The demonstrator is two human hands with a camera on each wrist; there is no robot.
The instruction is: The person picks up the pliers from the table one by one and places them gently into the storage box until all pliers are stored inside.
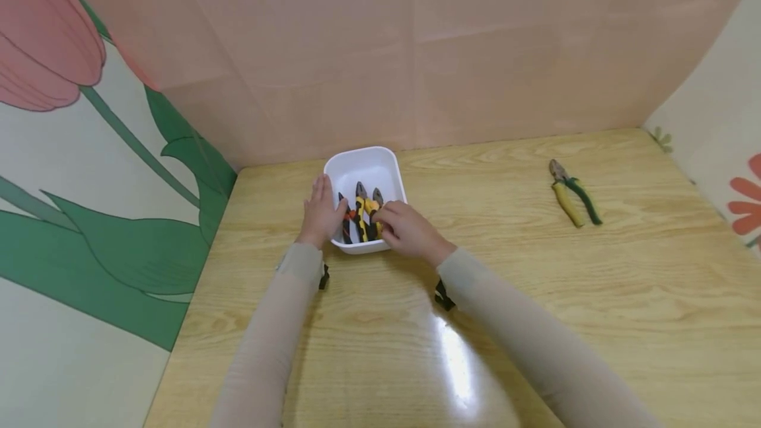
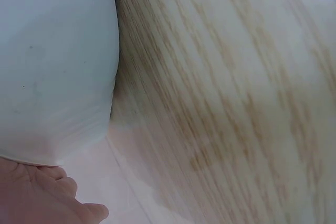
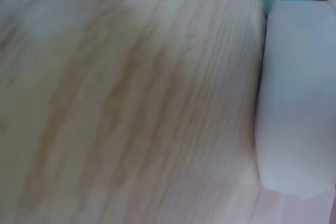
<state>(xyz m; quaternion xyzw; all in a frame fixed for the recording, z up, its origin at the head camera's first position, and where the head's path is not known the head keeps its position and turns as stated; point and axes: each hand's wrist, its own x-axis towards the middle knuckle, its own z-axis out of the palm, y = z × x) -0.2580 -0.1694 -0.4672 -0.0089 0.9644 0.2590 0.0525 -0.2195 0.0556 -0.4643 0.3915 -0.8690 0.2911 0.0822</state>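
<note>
In the head view, a white plastic container sits at the back of the wooden table. Inside lie pliers with black and red handles, yellow-and-black pliers and, to their right, another pair of yellow-handled pliers. My left hand rests at the container's left rim, fingers extended, thumb reaching over the inside. At the right front rim, my right hand has its fingers curled on the handle of the rightmost pliers, partly hiding them. Both wrist views show mainly the container's outer wall and tabletop.
Pliers with one yellow and one green handle lie on the wooden table at the right. A pink cloth backdrop rises behind the table. Walls with painted flowers stand at the left and right.
</note>
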